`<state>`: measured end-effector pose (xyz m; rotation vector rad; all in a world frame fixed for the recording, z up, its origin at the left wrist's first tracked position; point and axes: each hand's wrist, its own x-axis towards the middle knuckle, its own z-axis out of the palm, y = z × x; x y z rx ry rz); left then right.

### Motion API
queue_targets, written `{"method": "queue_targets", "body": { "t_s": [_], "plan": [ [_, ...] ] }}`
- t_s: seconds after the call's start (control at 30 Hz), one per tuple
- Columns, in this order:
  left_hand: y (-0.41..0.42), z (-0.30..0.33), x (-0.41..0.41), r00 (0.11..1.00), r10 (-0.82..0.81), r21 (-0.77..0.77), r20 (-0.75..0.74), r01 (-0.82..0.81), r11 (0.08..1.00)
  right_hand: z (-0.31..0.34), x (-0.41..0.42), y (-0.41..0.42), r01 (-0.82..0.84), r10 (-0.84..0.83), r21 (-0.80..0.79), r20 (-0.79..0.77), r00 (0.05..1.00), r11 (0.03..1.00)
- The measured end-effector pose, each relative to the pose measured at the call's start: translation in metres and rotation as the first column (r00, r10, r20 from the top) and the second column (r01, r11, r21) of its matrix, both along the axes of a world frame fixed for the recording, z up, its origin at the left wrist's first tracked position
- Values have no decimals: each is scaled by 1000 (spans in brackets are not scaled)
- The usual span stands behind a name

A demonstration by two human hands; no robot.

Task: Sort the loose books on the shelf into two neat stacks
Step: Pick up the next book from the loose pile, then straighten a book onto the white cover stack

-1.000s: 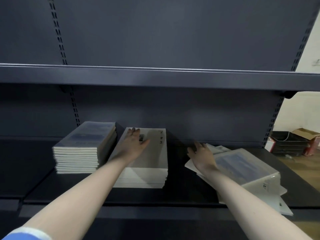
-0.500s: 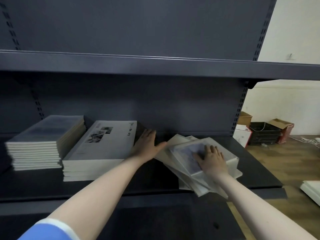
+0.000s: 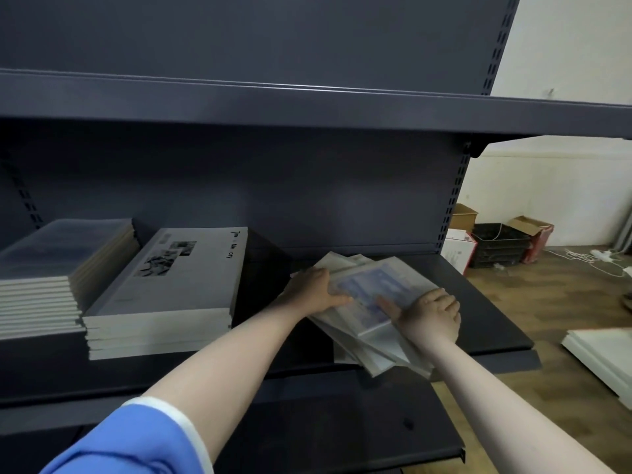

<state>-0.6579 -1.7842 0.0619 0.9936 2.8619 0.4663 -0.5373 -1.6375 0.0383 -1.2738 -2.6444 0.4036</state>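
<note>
I've got both hands on the loose pile of books (image 3: 372,319) at the right end of the shelf (image 3: 492,313). My left hand (image 3: 316,292) lies on the pile's left edge, fingers fairly straight and flat on the top cover, thumb pointing in toward the middle, so pressing rather than gripping. My right hand (image 3: 432,311) sits on the pile's near-right corner, fingers curled over the edge of the top book (image 3: 379,289), thumb laid across its bluish cover, so it's clamped on that book. The pile between the hands is fanned and skewed, approx. diagonal to the shelf front, w/ lower books sticking out toward me past the shelf lip, below the right wrist. Left of the left hand, a gap of bare shelf, then a squared stack of white books (image 3: 164,302) w/ a b/w photo and lettering on top. Further left again, just beside it, a 2nd stack (image 3: 51,271), taller, top cover glossy and greyish. Both stacks look neat, edges lined up. My blue sleeve (image 3: 126,443) w/ white cuff shows low on the left arm. Off past the right hand, beyond the shelf end: wooden floor (image 3: 561,302), cardboard boxes (image 3: 528,230), a dark crate (image 3: 497,246), a white cable (image 3: 595,260), and flat white panels (image 3: 605,350) on the floor.
</note>
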Motion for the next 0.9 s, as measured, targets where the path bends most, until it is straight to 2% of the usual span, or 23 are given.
{"method": "queue_targets", "body": {
  "t_s": [0.2,0.4,0.5,0.57,0.63,0.77,0.83,0.9],
  "plan": [
    [-4,5,-4,999,28,-64,19,-26,998,4,-2,13,-72,73,-18,64,995,997],
    [-16,5,-1,997,28,28,74,-30,999,-4,-18,34,-205,209,-46,165,964,978],
    [-19,4,-2,968,27,155,251,-68,986,5,-12,28,-251,263,-101,128,956,963],
    [-21,2,-1,905,-13,262,425,-110,959,9,-10,27,-282,292,-99,112,950,954],
    [-23,2,1,846,-58,343,530,-151,927,10,-9,26,-302,311,-103,88,946,948],
    [-28,3,7,774,-151,496,615,-230,837,11,-10,22,-330,333,-84,22,943,940],
    [-33,3,7,776,-163,547,609,-261,795,7,-14,20,-347,346,-113,-33,938,931],
    [-41,4,7,807,-148,566,571,-257,783,3,-18,13,-358,336,-146,-152,929,922]
  ]
}}
